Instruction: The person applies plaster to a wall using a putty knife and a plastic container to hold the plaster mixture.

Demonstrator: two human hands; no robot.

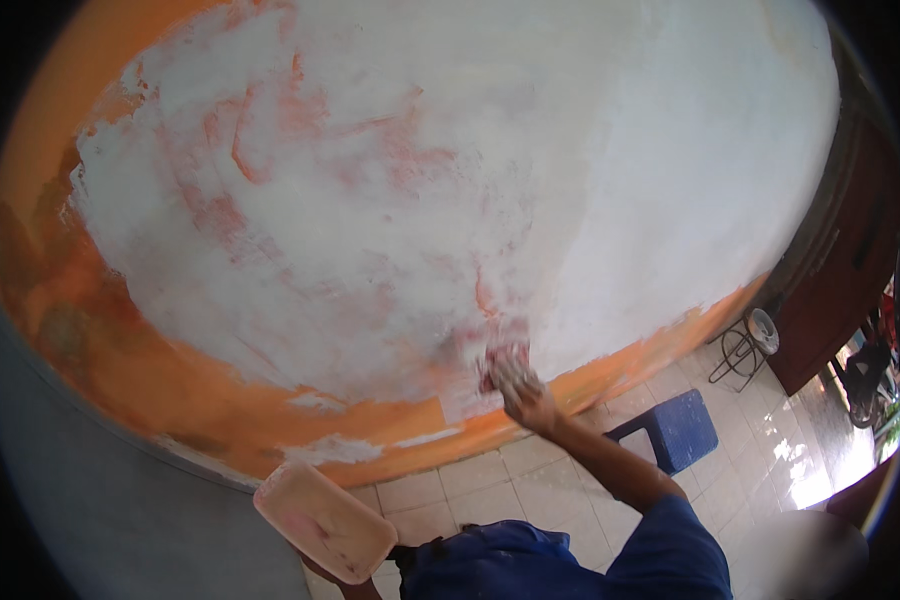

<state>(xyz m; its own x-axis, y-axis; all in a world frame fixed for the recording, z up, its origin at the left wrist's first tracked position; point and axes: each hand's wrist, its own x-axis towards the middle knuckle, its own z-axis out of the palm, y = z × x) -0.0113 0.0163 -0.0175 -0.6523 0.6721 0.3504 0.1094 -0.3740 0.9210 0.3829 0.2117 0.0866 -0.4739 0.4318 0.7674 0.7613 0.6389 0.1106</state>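
My right hand [518, 385], its fingers coated in whitish residue, presses a dark red, white-smeared pad [488, 368] against the wall's lower part. Motion blur hides whether the pad is cloth or sponge. Around it, the wall [370, 250] carries a patchy white coat with reddish streaks, and orange paint [240, 410] shows along the lower and left edges. At the lower left, a pale pink rectangular plastic tray [325, 522] with stains inside is held tilted close to the wall's foot. My left forearm [360, 591] reaches up behind it; the tray hides the left hand's fingers.
A blue plastic stool [685, 430] stands on the tiled floor [545, 495] near my right arm. Farther right are a black wire stand [733, 358], a white round container [762, 330] and a dark reddish-brown panel [838, 285]. A grey surface [150, 510] borders the wall at left.
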